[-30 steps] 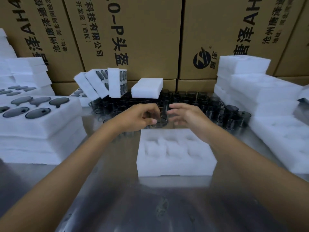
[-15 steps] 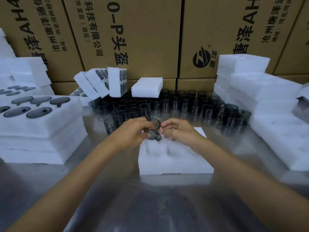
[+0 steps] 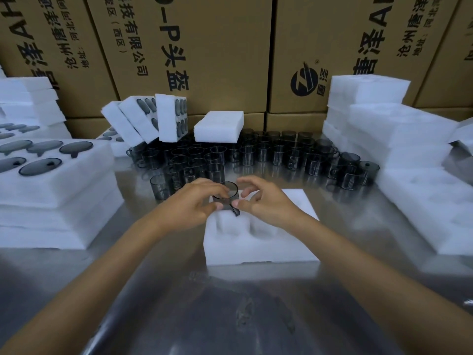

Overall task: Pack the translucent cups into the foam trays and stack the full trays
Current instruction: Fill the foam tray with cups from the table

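Observation:
A white foam tray [image 3: 258, 242] with empty cup pockets lies on the steel table in front of me. My left hand [image 3: 194, 203] grips a smoky translucent cup [image 3: 229, 192] with a handle, holding it over the tray's far left pocket. My right hand [image 3: 261, 198] is beside the cup, thumb and forefinger at its handle side, the other fingers spread loosely. Several more translucent cups [image 3: 258, 155] stand in rows behind the tray.
Stacked full trays [image 3: 51, 175] with cups in them sit at the left. Empty foam trays [image 3: 399, 139] are piled at the right. More trays [image 3: 153, 119] lean against cardboard boxes [image 3: 204, 52] at the back, and a foam block [image 3: 218, 125] rests on the cups.
Both hands reached into the row of cups, then drew one cup back toward me. It is now lower, at the tray's far left pocket.

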Demonstrator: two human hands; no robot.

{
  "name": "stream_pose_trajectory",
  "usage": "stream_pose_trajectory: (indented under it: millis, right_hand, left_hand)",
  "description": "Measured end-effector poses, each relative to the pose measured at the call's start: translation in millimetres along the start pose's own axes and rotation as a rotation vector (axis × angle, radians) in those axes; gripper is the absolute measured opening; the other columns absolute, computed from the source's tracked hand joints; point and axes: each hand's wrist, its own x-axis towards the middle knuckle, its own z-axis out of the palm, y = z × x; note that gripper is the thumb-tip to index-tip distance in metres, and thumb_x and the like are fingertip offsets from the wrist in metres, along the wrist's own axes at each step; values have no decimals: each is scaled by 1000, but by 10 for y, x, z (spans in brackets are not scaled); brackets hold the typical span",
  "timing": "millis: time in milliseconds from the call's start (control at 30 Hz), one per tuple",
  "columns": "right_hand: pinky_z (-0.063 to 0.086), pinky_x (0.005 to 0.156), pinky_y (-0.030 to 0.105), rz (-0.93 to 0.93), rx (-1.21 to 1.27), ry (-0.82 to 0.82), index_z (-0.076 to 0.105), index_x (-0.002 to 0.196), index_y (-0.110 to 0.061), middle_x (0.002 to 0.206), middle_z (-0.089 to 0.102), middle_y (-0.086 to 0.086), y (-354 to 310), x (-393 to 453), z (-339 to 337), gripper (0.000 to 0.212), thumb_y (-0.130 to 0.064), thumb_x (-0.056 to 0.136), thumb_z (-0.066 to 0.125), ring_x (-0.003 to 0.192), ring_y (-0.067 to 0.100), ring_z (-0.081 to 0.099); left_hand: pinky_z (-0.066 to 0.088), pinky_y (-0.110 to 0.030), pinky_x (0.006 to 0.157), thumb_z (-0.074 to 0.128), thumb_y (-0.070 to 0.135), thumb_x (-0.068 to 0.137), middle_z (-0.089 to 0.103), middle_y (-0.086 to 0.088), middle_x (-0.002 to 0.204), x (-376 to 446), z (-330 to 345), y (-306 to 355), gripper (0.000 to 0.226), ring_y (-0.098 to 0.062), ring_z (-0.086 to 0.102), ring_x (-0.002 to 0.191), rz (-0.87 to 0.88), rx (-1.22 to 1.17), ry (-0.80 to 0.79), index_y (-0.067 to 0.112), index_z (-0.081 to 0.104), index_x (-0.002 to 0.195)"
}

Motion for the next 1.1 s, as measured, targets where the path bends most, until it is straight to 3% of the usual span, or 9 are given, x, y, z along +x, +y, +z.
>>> stream_pose_trajectory:
  millis: [100,167,300,433,600,767,900,1000,1100]
  right_hand:
    - [47,87,23,-102,-171,-3,53,141,-28,116,53,-3,29,-8,-23,54,-28,91,72,82,10,55]
    - [44,90,23,-168,-296,-1,50,144,-29,117,51,-7,61,-17,-46,55,-35,93,68,93,9,52]
    - [36,105,35,-256,-590,22,42,150,-32,127,52,-5,119,-29,-77,57,-49,97,55,122,16,39]
    - [26,106,39,-260,-711,10,41,150,-38,146,46,-6,155,-20,-66,56,-56,97,47,136,16,28]
    - [15,111,40,-163,-724,-59,40,149,-43,160,33,-4,216,21,-12,53,-58,98,43,147,17,16]
    - [15,112,44,-193,-817,-49,37,150,-43,161,32,-3,243,-15,-11,52,-57,101,33,148,17,16]
    - [16,114,45,-189,-820,-27,41,149,-41,159,35,-2,228,-18,4,49,-54,102,33,147,16,20]
    - [13,113,40,-153,-682,-1,47,145,-43,157,39,-5,254,3,28,44,-50,102,38,144,12,23]
    - [13,112,36,-146,-606,39,51,140,-48,154,43,-10,302,13,35,40,-51,101,41,142,8,26]
  left_hand:
    - [35,-33,114,67,22,93,54,20,138,-35,96,14,23,2,44,130,-9,-30,122,29,68,115]
    - [32,-28,115,68,24,93,46,27,144,-74,145,-4,35,7,40,134,-18,-50,185,35,62,126]
    - [17,-13,116,56,34,99,23,38,152,-140,218,-26,55,13,20,142,-44,-100,153,36,36,151]
    - [9,-2,111,44,34,104,25,29,154,-176,296,-43,49,15,13,143,-68,-113,156,32,34,152]
    - [10,-6,115,42,31,105,33,21,154,-226,425,-69,43,12,15,144,-83,-170,155,25,43,148]
    - [14,-20,120,42,25,106,36,17,154,-224,476,-94,41,8,17,146,-77,-211,177,23,45,147]
    - [16,-16,118,44,25,105,38,20,152,-213,483,-105,40,11,20,144,-87,-232,187,25,48,145]
    - [16,-9,112,48,22,104,41,35,140,-149,443,-125,38,19,24,137,-141,-235,324,31,53,141]
    - [12,-37,123,50,14,99,36,9,156,-1,333,-309,50,-5,21,148,-279,68,455,23,44,148]
